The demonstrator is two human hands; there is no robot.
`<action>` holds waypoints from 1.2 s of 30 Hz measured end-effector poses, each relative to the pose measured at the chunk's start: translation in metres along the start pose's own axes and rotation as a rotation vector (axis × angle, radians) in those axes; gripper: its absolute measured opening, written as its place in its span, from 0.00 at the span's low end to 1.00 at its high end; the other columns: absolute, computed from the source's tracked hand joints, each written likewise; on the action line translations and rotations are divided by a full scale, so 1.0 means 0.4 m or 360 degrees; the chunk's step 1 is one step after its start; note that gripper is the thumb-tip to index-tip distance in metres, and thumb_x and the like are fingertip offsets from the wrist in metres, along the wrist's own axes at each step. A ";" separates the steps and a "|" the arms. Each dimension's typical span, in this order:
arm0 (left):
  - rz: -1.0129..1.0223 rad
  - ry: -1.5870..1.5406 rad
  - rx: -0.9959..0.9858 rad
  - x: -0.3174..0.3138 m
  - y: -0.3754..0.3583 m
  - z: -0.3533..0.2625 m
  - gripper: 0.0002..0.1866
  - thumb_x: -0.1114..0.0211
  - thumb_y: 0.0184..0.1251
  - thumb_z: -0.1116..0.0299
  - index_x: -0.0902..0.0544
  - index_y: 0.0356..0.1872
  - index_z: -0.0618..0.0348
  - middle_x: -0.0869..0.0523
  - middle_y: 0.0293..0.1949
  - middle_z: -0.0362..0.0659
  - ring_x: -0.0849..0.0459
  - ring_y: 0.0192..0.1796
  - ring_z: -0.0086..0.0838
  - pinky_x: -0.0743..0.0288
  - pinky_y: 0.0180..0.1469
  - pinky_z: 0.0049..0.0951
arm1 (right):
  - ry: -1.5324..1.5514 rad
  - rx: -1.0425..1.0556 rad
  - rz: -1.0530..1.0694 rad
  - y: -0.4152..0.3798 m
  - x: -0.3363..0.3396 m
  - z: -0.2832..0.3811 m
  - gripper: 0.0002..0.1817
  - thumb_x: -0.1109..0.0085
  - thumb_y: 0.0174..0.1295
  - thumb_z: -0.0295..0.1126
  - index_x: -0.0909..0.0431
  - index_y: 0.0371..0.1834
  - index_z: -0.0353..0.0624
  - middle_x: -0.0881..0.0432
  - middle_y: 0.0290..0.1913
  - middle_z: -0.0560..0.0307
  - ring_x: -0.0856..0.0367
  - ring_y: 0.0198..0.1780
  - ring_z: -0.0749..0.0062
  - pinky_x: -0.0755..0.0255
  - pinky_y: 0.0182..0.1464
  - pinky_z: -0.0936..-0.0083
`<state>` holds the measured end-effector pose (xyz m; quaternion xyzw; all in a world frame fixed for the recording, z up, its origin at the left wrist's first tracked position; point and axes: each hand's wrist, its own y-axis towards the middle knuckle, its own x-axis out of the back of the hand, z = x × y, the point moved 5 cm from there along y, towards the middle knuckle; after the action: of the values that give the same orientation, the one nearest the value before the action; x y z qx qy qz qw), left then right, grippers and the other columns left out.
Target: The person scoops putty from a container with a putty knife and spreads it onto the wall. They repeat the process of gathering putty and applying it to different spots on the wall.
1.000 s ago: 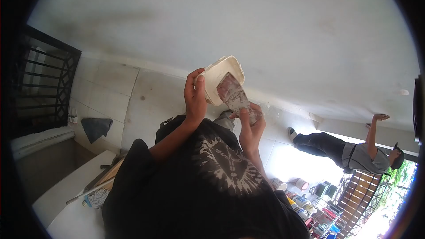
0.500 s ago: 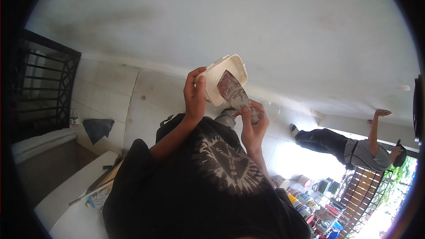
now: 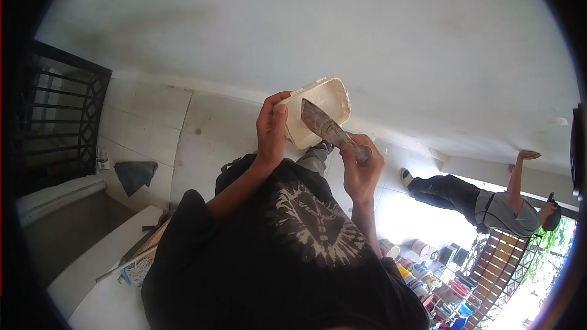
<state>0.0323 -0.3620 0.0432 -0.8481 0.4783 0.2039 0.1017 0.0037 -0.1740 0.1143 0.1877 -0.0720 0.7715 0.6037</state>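
My left hand [image 3: 272,133] grips the near rim of a cream-white tub [image 3: 329,99] smeared with putty, held up in front of my chest. My right hand [image 3: 362,166] is closed on the handle of a putty knife [image 3: 319,122]. Its stained blade points up and left, with the tip resting inside the tub's opening. Both hands are close together, above my black printed T-shirt [image 3: 293,238] and grey trousers [image 3: 317,157].
A pale wall [image 3: 318,24] fills the top, and tiled floor [image 3: 153,128] lies below it. A black metal gate [image 3: 55,116] stands at left, near a dark cloth [image 3: 131,176]. Another person [image 3: 483,208] touches the wall at right. Paint tins [image 3: 422,281] cluster at lower right.
My right hand has shifted right and turned the knife, so the blade now looks narrower and reaches into the tub. The tub has tilted slightly to the right.
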 end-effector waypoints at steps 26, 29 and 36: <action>-0.0026 0.0018 0.0042 0.009 0.006 0.007 0.18 0.50 0.79 0.60 0.27 0.55 0.67 0.19 0.48 0.44 0.23 0.50 0.21 0.28 0.55 0.23 | -0.0291 0.0353 0.0148 0.036 0.010 0.042 0.14 0.37 0.57 0.16 0.14 0.45 0.40 0.15 0.36 0.52 0.17 0.35 0.70 0.24 0.34 0.76; -0.0029 -0.0004 0.0039 0.010 0.000 0.000 0.18 0.50 0.79 0.60 0.27 0.55 0.67 0.19 0.47 0.44 0.22 0.50 0.21 0.28 0.55 0.23 | -0.0230 0.0289 0.0181 0.038 0.016 0.039 0.13 0.37 0.57 0.16 0.14 0.45 0.40 0.15 0.36 0.53 0.17 0.34 0.70 0.25 0.33 0.77; -0.0034 0.0068 -0.0015 0.007 -0.004 -0.006 0.18 0.51 0.79 0.60 0.27 0.55 0.67 0.19 0.47 0.43 0.22 0.49 0.20 0.28 0.54 0.23 | -0.0428 0.0410 -0.0043 0.035 0.021 0.052 0.13 0.36 0.57 0.17 0.13 0.44 0.41 0.15 0.36 0.53 0.16 0.35 0.69 0.25 0.34 0.76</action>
<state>0.0356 -0.3643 0.0442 -0.8578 0.4703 0.1869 0.0898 -0.0069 -0.1772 0.1383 0.3659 -0.0501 0.7341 0.5699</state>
